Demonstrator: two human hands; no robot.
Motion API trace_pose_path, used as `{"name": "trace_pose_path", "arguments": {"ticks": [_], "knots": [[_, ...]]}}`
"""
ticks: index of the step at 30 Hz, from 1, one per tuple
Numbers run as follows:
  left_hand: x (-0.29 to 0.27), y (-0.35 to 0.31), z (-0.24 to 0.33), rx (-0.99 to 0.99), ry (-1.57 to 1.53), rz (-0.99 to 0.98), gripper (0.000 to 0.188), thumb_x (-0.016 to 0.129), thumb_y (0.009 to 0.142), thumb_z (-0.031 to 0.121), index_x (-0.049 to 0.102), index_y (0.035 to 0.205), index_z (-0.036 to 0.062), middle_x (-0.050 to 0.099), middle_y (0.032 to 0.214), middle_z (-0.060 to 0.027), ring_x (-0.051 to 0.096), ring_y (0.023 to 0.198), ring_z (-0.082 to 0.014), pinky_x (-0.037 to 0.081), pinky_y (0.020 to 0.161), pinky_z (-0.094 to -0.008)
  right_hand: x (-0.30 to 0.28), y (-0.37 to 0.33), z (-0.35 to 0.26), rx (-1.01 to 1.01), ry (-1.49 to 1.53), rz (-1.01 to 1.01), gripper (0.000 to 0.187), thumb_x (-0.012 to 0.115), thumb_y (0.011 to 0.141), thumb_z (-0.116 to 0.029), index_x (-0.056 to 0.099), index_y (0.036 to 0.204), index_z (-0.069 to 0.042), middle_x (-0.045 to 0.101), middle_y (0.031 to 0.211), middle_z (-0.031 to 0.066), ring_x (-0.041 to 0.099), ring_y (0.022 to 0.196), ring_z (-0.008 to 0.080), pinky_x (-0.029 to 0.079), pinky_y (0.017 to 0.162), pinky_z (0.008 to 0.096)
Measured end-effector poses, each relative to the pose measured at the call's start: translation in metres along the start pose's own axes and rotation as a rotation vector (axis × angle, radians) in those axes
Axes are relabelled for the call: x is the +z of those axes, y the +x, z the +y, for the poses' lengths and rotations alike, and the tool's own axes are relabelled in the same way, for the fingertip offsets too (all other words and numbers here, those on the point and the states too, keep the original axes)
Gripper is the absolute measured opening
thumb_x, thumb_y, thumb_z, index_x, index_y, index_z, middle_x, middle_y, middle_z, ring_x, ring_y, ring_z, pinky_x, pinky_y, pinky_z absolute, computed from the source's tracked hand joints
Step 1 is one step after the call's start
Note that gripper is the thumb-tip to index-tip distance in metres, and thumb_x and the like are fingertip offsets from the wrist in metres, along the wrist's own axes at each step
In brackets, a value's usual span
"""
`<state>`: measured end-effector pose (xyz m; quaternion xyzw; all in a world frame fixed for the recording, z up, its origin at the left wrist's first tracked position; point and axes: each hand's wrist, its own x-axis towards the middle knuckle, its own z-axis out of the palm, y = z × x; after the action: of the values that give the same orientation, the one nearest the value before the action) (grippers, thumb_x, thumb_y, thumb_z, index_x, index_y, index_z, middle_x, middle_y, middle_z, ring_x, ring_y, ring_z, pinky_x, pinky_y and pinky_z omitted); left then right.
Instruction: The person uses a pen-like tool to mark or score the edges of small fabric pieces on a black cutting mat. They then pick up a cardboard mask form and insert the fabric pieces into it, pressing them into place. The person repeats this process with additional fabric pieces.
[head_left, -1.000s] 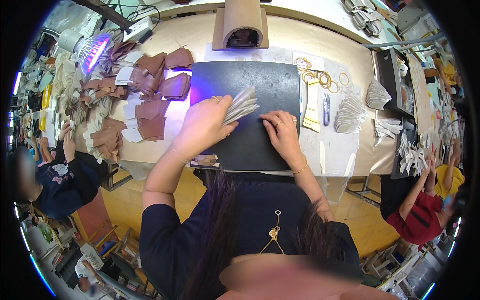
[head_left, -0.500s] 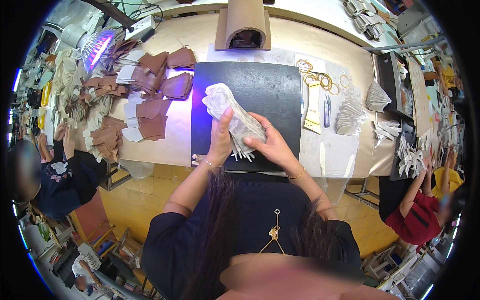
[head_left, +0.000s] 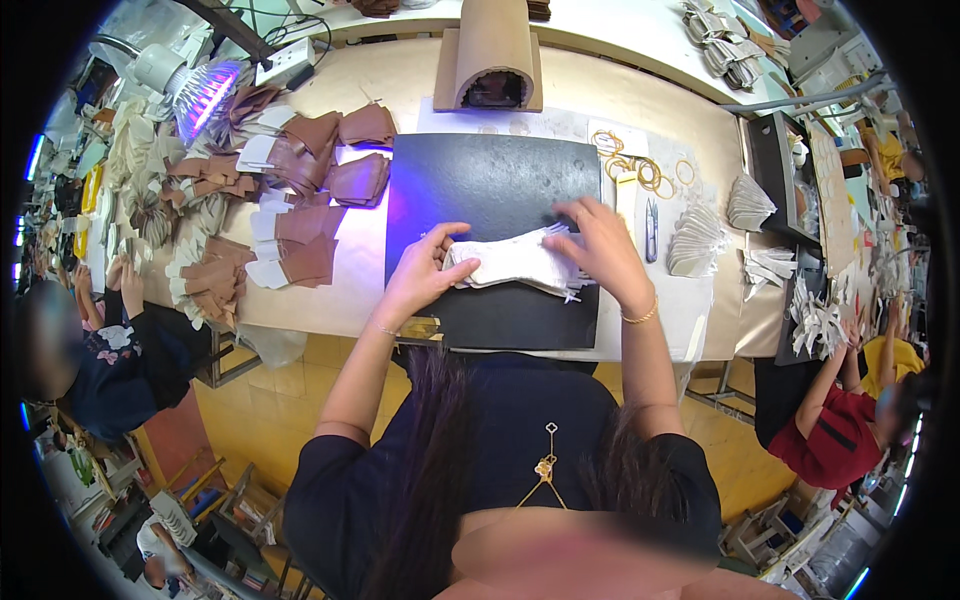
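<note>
A stack of thin whitish cut pieces [head_left: 510, 262], narrow in the middle and wider at both ends, lies crosswise over the black mat [head_left: 490, 185]. My left hand [head_left: 428, 272] grips the left end, thumb on top and fingers behind the far edge. At the other end is my right hand [head_left: 610, 255], its thumb by the stack's edge and its fingers spread apart above the mat. Ragged strip ends stick out beneath that hand. The stack's underside is hidden.
Brown cut pieces [head_left: 305, 150] lie at left under a lit lamp [head_left: 205, 95]. Rubber bands [head_left: 650, 172], thread snips [head_left: 652, 232] and fanned whitish pieces [head_left: 697, 240] are at right. A cardboard arch [head_left: 492, 60] stands behind the mat. Co-workers sit at both sides.
The stack has come down from a raised, slanted hold onto the mat and turned crosswise. My hands have moved apart to its two ends, and the right hand has loosened its hold.
</note>
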<state>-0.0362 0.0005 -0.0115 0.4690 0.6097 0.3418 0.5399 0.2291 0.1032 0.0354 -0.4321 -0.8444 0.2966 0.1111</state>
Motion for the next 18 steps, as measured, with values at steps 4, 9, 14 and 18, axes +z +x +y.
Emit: {"name": "trace_pose_path", "arguments": {"ticks": [4, 9, 14, 18], "knots": [[0.007, 0.005, -0.004, 0.135, 0.19, 0.105, 0.05, 0.078, 0.087, 0.018, 0.058, 0.13, 0.0032, 0.056, 0.084, -0.0019, 0.056, 0.07, -0.0079, 0.047, 0.062, -0.0238, 0.02, 0.048, -0.004, -0.168, -0.094, 0.233, 0.032, 0.07, 0.09, -0.025, 0.065, 0.114, -0.005, 0.064, 0.105, 0.0133, 0.065, 0.093, 0.0335, 0.053, 0.081, 0.0414], [0.009, 0.011, -0.013, 0.15, 0.062, 0.171, 0.048, 0.079, 0.086, 0.024, 0.061, 0.126, 0.0038, 0.061, 0.078, -0.0069, 0.061, 0.062, -0.0131, 0.048, 0.059, -0.0283, 0.056, 0.136, -0.007, -0.18, -0.159, 0.275, 0.028, 0.071, 0.086, -0.025, 0.066, 0.103, -0.002, 0.061, 0.119, 0.0165, 0.069, 0.088, 0.0374, 0.057, 0.077, 0.0468], [0.013, 0.009, -0.02, 0.239, 0.091, 0.224, 0.041, 0.08, 0.086, 0.019, 0.065, 0.121, 0.0029, 0.05, 0.084, 0.0001, 0.042, 0.064, -0.0045, 0.038, 0.056, -0.0205, 0.06, 0.179, -0.007, -0.066, -0.255, 0.209, 0.036, 0.075, 0.084, -0.033, 0.07, 0.1, -0.001, 0.06, 0.123, 0.0215, 0.071, 0.086, 0.0401, 0.059, 0.075, 0.0484], [0.013, 0.009, -0.02, 0.3, 0.148, 0.257, 0.041, 0.08, 0.085, 0.021, 0.066, 0.119, 0.0033, 0.05, 0.079, -0.0004, 0.042, 0.062, -0.006, 0.038, 0.056, -0.0225, 0.057, 0.187, -0.007, -0.032, -0.295, 0.189, 0.041, 0.077, 0.082, -0.04, 0.073, 0.095, -0.001, 0.062, 0.119, 0.0241, 0.071, 0.087, 0.0394, 0.059, 0.076, 0.0475]]}}
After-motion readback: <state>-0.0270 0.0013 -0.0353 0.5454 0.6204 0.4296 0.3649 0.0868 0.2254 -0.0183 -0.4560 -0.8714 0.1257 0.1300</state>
